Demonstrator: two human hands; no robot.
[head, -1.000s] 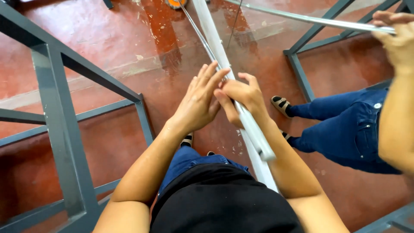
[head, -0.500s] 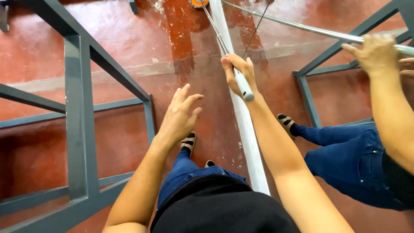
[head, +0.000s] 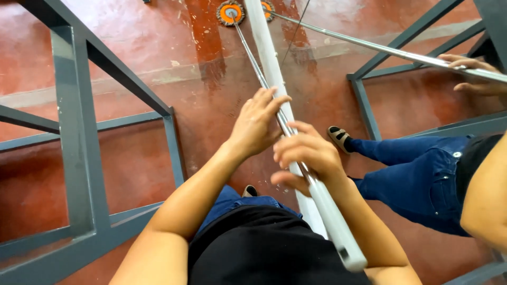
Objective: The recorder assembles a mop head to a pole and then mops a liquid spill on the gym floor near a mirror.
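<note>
Since half a second ago my left hand (head: 256, 126) has come up from hanging loose with spread fingers and now lies against the long white tube (head: 271, 68), while my right hand (head: 306, 155) has slid lower down it, nearer my body. Going from the left, I see a grey painted steel frame (head: 71, 132) of square bars, matt and slightly scuffed, standing on a glossy red floor (head: 137, 42) with worn pale streaks. My left hand sits just right of that, fingers together and curled lightly, tips resting on the tube and on the thin shiny metal rod (head: 253, 60) that runs alongside it; I cannot tell whether it truly grips either. Next comes my right hand, fingers bent round the tube and rod from above, holding them loosely rather than clenched. The tube is smooth, round and rigid, running from the top of the view down between my hands to a blunt open end (head: 351, 258) beside my dark shirt. At its far end, two round orange discs (head: 231, 13) with dark fringed rims lie on the floor. Further right a second person in blue jeans (head: 417, 169) stands close, and that person's hand (head: 470, 74) rests on another long silvery bar (head: 391, 51) slanting across a second grey frame (head: 364, 105).
</note>
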